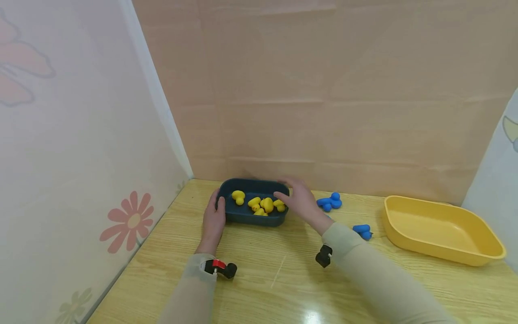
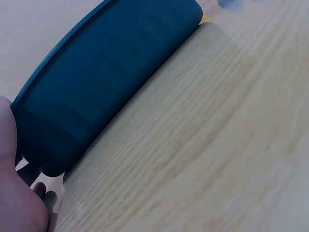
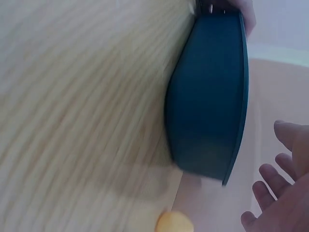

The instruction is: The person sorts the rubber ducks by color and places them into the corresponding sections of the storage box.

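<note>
L hand (image 1: pixel 213 219) grips the left end of the dark blue tray (image 1: pixel 243 217), thumb over the rim. R hand (image 1: pixel 298 200) hovers open over the tray's right end, fingers spread and relaxed, holding nothing. Tray sits at the far-left part of the wooden table (image 1: pixel 283 279), w/ several yellow toy pieces (image 1: pixel 263 204) inside. Two blue toy pieces (image 1: pixel 329 202) (image 1: pixel 363 231) lie on the table btw. it and the yellow tray (image 1: pixel 477 254) far right.
</note>
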A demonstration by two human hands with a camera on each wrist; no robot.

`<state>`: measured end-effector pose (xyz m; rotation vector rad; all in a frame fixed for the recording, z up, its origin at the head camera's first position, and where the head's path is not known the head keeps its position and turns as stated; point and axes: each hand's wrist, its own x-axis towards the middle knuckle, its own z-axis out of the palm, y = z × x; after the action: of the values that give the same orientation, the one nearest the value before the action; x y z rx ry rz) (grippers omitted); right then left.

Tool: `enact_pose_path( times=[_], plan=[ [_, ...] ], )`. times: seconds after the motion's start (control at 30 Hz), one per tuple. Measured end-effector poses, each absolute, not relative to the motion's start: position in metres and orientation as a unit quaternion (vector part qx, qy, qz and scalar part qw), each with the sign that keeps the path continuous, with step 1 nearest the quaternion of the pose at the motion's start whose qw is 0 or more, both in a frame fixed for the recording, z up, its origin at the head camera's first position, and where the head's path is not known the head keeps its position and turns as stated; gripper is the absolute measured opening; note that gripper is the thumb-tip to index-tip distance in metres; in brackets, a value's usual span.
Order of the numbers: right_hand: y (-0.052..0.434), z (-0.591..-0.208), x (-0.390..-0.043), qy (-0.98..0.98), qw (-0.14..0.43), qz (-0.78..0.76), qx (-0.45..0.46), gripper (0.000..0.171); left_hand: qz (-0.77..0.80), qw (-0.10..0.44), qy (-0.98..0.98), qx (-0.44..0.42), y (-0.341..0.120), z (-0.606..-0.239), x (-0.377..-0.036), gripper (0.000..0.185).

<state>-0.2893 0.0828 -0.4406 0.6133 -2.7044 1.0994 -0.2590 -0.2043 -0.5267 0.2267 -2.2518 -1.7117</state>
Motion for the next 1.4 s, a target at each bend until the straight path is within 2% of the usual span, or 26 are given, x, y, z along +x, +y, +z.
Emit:
enact_pose_path(
  times=[0.57, 1.4],
  plan=[
    [0.143, -0.461, -0.319, -0.923, 0.099, 0.336, 0.158, 0.064, -0.592, 0.165, -0.785, 0.072, -0.207, -0.528, -0.258, 0.059],
    [0.164, -0.488, -0.329, -0.926, 0.078, 0.323, 0.179, 0.072, -0.593, 0.152, -0.786, 0.082, -0.209, -0.532, -0.259, 0.059]
  ],
)
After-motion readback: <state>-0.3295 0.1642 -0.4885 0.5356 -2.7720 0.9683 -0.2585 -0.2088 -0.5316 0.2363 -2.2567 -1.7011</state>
